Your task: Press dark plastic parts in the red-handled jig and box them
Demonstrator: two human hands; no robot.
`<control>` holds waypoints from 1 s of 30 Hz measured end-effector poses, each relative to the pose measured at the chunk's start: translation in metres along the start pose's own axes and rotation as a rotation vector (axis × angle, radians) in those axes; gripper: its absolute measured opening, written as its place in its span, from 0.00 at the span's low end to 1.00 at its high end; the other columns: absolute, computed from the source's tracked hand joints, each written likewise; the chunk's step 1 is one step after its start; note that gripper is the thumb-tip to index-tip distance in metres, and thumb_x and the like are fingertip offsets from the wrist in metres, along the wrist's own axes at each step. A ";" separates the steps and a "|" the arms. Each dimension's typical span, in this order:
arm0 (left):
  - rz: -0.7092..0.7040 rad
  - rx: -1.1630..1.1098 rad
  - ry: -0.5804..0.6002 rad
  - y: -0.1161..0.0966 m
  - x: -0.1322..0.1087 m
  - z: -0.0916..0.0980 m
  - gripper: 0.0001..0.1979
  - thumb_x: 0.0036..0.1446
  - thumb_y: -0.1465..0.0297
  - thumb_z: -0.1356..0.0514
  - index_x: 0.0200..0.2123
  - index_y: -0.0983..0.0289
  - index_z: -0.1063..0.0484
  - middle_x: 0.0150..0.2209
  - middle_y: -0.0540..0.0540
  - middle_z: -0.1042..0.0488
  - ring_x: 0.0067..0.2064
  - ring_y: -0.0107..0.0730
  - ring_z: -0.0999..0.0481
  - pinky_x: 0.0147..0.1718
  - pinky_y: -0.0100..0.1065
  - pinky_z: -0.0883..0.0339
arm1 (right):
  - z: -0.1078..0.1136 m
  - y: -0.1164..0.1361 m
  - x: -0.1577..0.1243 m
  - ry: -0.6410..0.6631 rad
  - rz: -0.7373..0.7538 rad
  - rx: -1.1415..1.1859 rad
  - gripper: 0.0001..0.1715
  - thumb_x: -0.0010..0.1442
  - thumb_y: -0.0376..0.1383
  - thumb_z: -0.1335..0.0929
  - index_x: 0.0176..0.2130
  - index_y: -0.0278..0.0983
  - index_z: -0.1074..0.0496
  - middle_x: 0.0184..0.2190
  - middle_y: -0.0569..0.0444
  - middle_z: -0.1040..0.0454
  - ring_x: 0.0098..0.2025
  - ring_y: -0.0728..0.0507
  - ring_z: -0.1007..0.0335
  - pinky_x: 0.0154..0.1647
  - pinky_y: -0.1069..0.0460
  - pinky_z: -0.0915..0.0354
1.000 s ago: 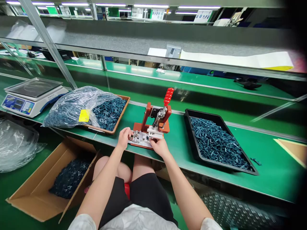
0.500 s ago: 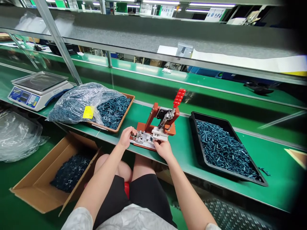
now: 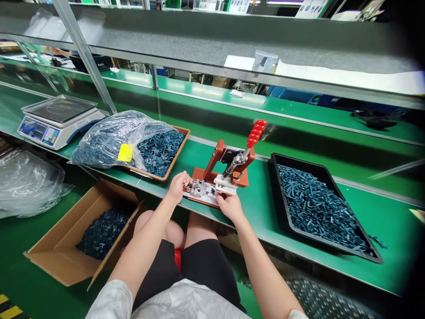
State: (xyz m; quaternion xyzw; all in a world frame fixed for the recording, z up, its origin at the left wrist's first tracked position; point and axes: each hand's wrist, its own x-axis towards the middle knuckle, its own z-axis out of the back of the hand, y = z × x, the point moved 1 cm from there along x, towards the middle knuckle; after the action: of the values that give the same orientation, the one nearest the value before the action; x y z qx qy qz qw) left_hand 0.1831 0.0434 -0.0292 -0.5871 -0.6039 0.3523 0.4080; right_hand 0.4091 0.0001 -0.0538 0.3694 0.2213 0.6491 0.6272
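Note:
A toggle-clamp fixture (image 3: 210, 171) with a brown-red base and frame stands at the bench's front edge, its red handle (image 3: 256, 134) pointing up. At the left end of its metal slide, my left hand (image 3: 179, 186) is closed, with fingertips pressed to the fixture. My right hand (image 3: 230, 205) is closed at the right end, thumb and fingers against the slide below the white clamp block (image 3: 226, 184). Small dark parts may lie between the fingertips, too small and covered to make out.
Left of the fixture, a brown tray (image 3: 181, 150) holds dark blue-green plastic pieces and a partly filled clear bag (image 3: 99, 141). A black tray (image 3: 277, 195) of similar pieces is at right. Beyond the bag stands a scale (image 3: 59, 119). A cardboard box (image 3: 53, 248) sits below, left.
The whole view has shifted slightly, so the bench items appear further right. Both hands stay at the fixture in nearly the same places, and the red handle remains raised.

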 end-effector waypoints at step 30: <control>-0.061 0.178 -0.031 0.009 0.001 0.000 0.21 0.57 0.49 0.35 0.31 0.62 0.23 0.41 0.59 0.17 0.46 0.42 0.20 0.50 0.41 0.30 | 0.002 0.002 -0.002 -0.019 0.035 -0.018 0.17 0.62 0.46 0.36 0.38 0.41 0.21 0.39 0.46 0.18 0.43 0.34 0.21 0.46 0.43 0.26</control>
State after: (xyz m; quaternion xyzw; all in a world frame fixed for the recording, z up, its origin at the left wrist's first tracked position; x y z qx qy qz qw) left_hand 0.1872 0.0445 -0.0372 -0.5243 -0.5940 0.4009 0.4599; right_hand 0.4093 -0.0027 -0.0515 0.3735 0.2029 0.6586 0.6210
